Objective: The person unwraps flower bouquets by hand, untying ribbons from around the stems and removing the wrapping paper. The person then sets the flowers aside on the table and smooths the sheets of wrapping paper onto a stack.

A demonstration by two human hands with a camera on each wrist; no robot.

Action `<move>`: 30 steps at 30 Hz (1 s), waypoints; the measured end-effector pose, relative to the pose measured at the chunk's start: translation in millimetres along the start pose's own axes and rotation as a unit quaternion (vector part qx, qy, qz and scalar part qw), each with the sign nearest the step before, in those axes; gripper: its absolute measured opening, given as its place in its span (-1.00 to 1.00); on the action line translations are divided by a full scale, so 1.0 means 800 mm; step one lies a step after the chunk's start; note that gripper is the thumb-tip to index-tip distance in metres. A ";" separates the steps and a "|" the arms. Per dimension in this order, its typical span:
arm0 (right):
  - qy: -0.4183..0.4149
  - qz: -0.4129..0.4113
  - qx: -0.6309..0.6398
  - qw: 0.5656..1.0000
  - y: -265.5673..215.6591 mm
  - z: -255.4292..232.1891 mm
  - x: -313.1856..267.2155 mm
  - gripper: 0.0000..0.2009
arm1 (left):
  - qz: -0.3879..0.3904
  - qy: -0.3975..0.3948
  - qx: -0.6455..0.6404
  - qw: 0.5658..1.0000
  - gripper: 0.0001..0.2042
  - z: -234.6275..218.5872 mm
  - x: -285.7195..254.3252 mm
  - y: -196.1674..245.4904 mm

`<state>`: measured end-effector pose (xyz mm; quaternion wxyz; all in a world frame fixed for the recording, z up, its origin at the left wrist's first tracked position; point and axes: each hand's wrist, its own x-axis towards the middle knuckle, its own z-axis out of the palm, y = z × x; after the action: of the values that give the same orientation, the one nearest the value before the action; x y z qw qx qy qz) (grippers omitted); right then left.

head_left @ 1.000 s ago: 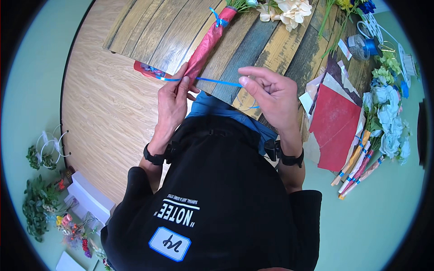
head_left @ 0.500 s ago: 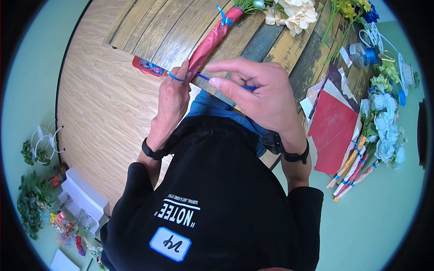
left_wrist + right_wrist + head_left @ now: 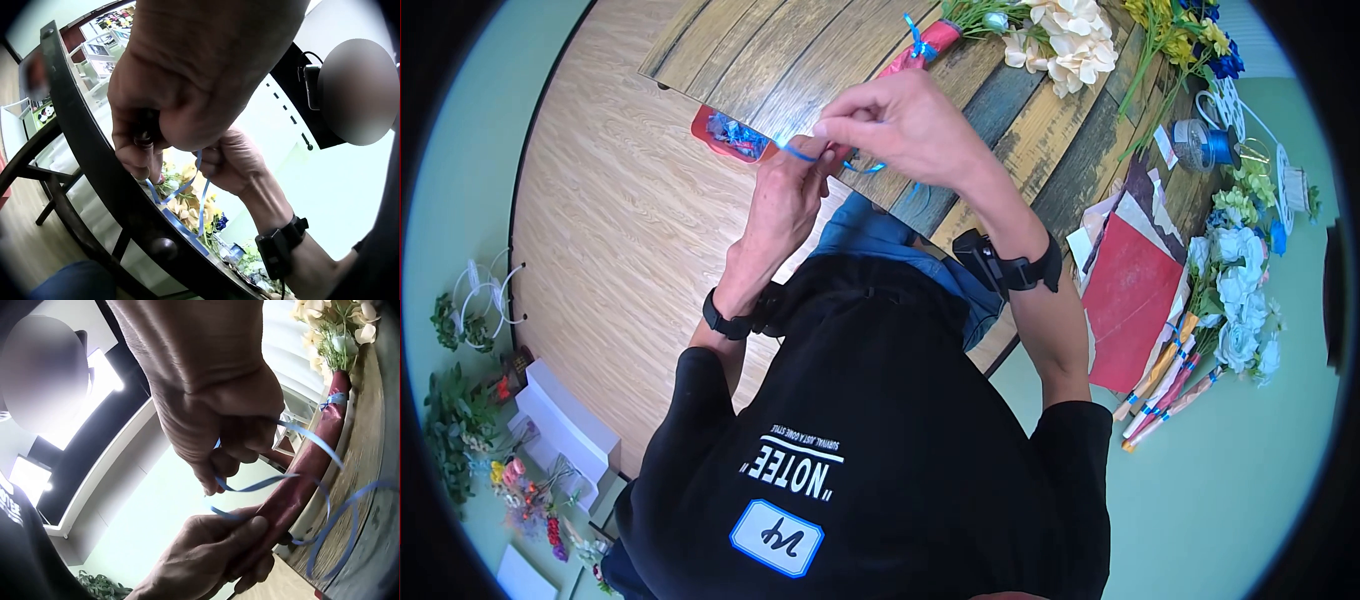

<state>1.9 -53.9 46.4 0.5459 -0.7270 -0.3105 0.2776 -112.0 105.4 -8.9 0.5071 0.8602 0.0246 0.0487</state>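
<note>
A flower bundle (image 3: 304, 478) wrapped in dark red paper lies along the table edge, tied near its flower end with a blue bow (image 3: 922, 48). My left hand (image 3: 788, 195) grips its lower end, thumb on top of the paper in the right wrist view. Just above that hand, my right hand (image 3: 905, 125) pinches a thin blue ribbon (image 3: 315, 442) between thumb and fingers. Ribbon crosses the left fingers, and a loose loop (image 3: 353, 534) curls over the tabletop. The right hand hides the bundle's middle in the head view.
Cream flowers (image 3: 1070, 45) lie at the table's far side. To the right are red paper sheets (image 3: 1135, 290), a blue ribbon spool (image 3: 1222, 147) and finished bouquets (image 3: 1240, 300). A red bin (image 3: 730, 135) holding blue scraps stands below the left table edge.
My right hand has moved left and away from my body with the ribbon, first pulled out to the right, now over the left hand. The left hand keeps its grip on the bundle.
</note>
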 end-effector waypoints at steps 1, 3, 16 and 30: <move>0.005 0.008 0.000 1.000 0.006 -0.003 0.001 -0.78 | -0.001 0.001 -0.001 1.000 -0.87 -0.001 0.000 -0.001; 0.009 0.017 0.001 1.000 0.006 -0.002 0.003 -0.78 | 0.003 -0.012 0.019 1.000 -0.84 -0.003 0.001 -0.002; -0.021 0.016 0.048 0.999 0.027 0.007 0.017 -0.79 | -0.044 -0.031 -0.004 0.999 -0.81 -0.010 0.004 0.007; 0.031 -0.001 0.095 0.995 0.014 0.009 0.000 -0.84 | -0.214 -0.165 -0.090 0.959 -0.75 -0.039 0.037 0.024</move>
<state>-2.0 -51.9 33.5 0.6221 -0.6797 -0.2668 0.2826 -85.8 126.3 24.9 0.5777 0.7818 0.1196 -0.2018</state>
